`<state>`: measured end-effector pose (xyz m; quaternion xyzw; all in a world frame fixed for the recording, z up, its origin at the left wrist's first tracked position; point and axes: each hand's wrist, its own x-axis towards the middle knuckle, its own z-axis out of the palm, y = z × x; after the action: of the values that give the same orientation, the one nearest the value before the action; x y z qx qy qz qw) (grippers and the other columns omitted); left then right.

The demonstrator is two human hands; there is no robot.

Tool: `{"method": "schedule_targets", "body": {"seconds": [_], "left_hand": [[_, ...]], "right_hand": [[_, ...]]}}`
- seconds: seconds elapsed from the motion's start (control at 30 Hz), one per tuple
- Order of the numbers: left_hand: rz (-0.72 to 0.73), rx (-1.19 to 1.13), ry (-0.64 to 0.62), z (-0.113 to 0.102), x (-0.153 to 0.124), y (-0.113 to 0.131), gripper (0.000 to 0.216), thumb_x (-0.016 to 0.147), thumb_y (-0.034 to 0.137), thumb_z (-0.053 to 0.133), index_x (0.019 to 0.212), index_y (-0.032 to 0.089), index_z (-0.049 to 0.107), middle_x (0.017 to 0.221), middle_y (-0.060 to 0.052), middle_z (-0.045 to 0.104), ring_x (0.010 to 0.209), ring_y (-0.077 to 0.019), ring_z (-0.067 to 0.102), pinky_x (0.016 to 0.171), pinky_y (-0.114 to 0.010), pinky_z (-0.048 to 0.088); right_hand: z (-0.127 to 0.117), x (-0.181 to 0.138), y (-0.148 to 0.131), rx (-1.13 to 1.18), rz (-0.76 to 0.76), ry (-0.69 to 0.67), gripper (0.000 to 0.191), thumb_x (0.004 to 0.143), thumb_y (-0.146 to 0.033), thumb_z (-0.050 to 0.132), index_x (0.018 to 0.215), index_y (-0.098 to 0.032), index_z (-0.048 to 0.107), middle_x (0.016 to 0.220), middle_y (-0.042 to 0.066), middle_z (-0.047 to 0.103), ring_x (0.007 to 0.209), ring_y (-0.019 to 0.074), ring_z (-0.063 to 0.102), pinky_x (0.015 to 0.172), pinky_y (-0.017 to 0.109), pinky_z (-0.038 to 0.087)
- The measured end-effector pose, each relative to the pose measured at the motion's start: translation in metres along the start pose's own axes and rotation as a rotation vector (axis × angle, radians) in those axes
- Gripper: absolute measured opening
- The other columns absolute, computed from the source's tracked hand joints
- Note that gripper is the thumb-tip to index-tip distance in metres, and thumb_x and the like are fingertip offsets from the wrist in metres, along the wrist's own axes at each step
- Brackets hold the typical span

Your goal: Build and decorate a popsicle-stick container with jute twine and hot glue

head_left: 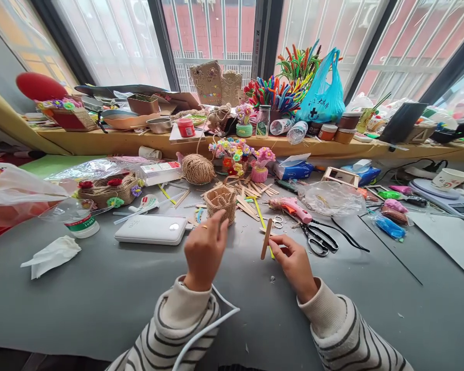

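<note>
My right hand [294, 260] pinches a wooden craft stick [266, 239] between thumb and fingertips, holding it nearly upright above the table. In front of a small twine-wrapped basket [219, 198], my left hand [204, 250] is raised with its fingers partly stretched out, and nothing shows in them. Its fingertips overlap the basket's lower front; whether they touch it I cannot tell. Craft sticks stand inside the basket. Behind it lie several loose craft sticks [249, 206] and a ball of twine [198, 169].
A pink glue gun [297, 210], black-handled scissors [319, 239] and small white scissors [278, 222] lie at right. A white power bank [150, 230] with a cable [216, 322] is at left. Crumpled tissue [54, 253] lies farther left. A cluttered ledge [139, 141] runs behind.
</note>
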<state>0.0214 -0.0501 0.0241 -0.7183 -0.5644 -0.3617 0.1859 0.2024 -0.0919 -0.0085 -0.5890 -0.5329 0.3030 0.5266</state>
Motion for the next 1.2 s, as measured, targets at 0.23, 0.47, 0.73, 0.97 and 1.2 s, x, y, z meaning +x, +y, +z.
{"method": "schedule_targets", "body": {"seconds": [0.23,0.47,0.73,0.97,1.2], "left_hand": [[-0.022,0.084,-0.113,-0.009,0.044,-0.018,0.024,0.08,0.04,0.053,0.084,0.02,0.065,0.079,-0.006,0.057,0.069,-0.0199,0.055,0.056,-0.027,0.035],[0.174,0.014,-0.284,-0.009,0.065,-0.035,0.016,0.077,0.036,0.058,0.076,0.021,0.066,0.071,-0.002,0.051,0.07,-0.0176,0.052,0.061,-0.026,0.037],[0.244,-0.217,-0.385,-0.001,0.094,-0.091,0.017,0.072,0.037,0.061,0.079,0.024,0.071,0.072,-0.001,0.047,0.071,-0.0156,0.049,0.068,-0.027,0.04],[0.116,-0.153,-0.263,-0.026,0.091,-0.108,0.029,0.076,0.041,0.055,0.089,0.019,0.069,0.073,-0.003,0.046,0.068,-0.0179,0.048,0.069,-0.031,0.039],[0.078,0.161,-0.072,-0.022,0.068,-0.05,0.031,0.079,0.046,0.052,0.078,0.019,0.068,0.072,-0.006,0.058,0.076,-0.0244,0.054,0.066,-0.033,0.033]], "right_hand": [[-0.001,0.0,-0.001,0.012,-0.001,-0.011,0.022,0.075,-0.037,0.055,0.075,-0.019,0.067,0.081,0.004,0.067,0.065,0.0145,0.058,0.052,0.024,0.046],[0.0,0.0,0.0,0.011,0.011,-0.016,0.022,0.075,-0.036,0.054,0.076,-0.019,0.067,0.082,0.005,0.066,0.068,0.0151,0.058,0.054,0.025,0.046],[0.0,0.0,0.0,0.025,-0.006,-0.024,0.022,0.075,-0.037,0.054,0.075,-0.019,0.067,0.082,0.005,0.066,0.068,0.0151,0.058,0.054,0.025,0.046],[0.0,0.0,0.0,0.018,-0.001,-0.034,0.024,0.076,-0.038,0.053,0.075,-0.019,0.067,0.082,0.005,0.066,0.07,0.0153,0.057,0.057,0.026,0.047],[-0.001,0.0,-0.001,0.017,0.013,-0.024,0.025,0.074,-0.039,0.054,0.075,-0.018,0.067,0.081,0.005,0.066,0.071,0.0156,0.057,0.057,0.025,0.046]]}}
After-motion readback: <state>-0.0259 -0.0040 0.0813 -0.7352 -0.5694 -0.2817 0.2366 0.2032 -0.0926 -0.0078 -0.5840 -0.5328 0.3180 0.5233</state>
